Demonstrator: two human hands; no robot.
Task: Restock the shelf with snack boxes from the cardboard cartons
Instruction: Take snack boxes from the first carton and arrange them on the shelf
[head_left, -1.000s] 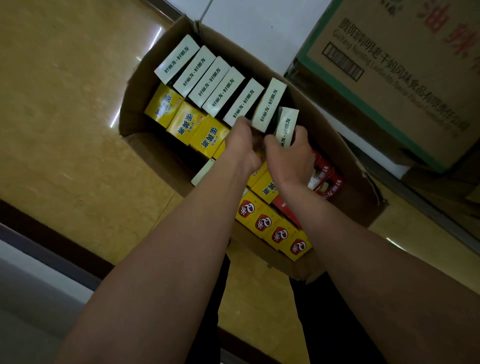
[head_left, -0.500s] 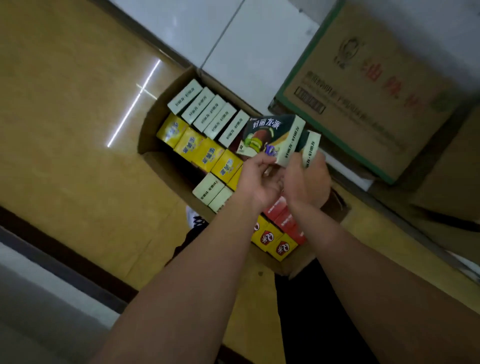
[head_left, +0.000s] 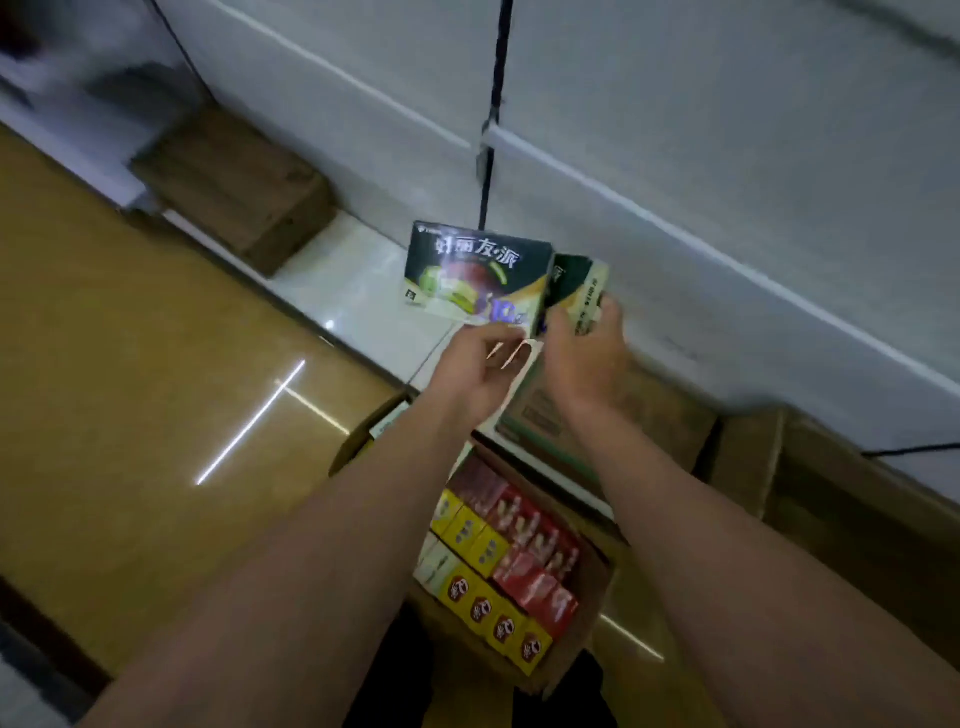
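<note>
Left hand (head_left: 480, 358) is pinching the lower edge of a green snack box (head_left: 475, 273), face toward the camera; right hand (head_left: 587, 345) is gripping a second box (head_left: 579, 291) edge-on, fingers curled round its end. Both boxes are being held up in front of the white shelf (head_left: 675, 171), well above the open carton (head_left: 582, 613), which is holding yellow and red boxes. Step in hand, as judged: carrying the pair to the shelf. To do it well: keep the boxes apart so neither slips, seat one box at a time, base flat on the shelf board, printed face outward, pushed back square against its neighbour. The left pinch is looking light; support the box from below before releasing.
</note>
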